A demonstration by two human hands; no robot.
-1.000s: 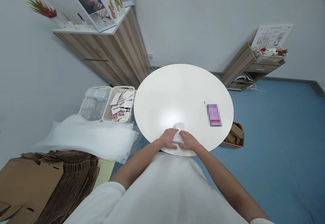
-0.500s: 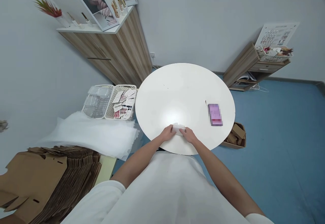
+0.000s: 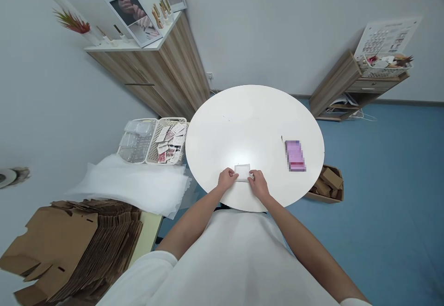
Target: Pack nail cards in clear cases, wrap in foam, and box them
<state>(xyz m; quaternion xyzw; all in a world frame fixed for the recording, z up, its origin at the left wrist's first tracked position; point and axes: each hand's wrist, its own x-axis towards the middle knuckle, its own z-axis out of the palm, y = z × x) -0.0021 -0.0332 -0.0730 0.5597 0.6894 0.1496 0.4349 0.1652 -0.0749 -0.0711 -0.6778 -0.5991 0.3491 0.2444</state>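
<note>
A small white rectangular packet [image 3: 242,172], which looks like something wrapped in foam sheet, lies near the front edge of the round white table [image 3: 222,130]. At its left edge my left hand [image 3: 226,178] pinches it with thumb and fingers. My right hand [image 3: 258,183] holds the opposite edge, fingers bent around the side. What is inside the wrap does not show. To the right on the table lies a purple, blurred-out phone-like object [image 3: 295,156].
Left of the table stand a basket of printed cards [image 3: 169,142] and a basket of clear plastic boxes [image 3: 135,139]. Nearer are white foam sheets [image 3: 135,179] and stacked flat cardboard boxes [image 3: 65,241]. An open carton [image 3: 326,186] sits on the floor at right.
My hands have moved slightly apart to the two side edges of the white packet, so more of its top shows. The camera view has shifted a little.
</note>
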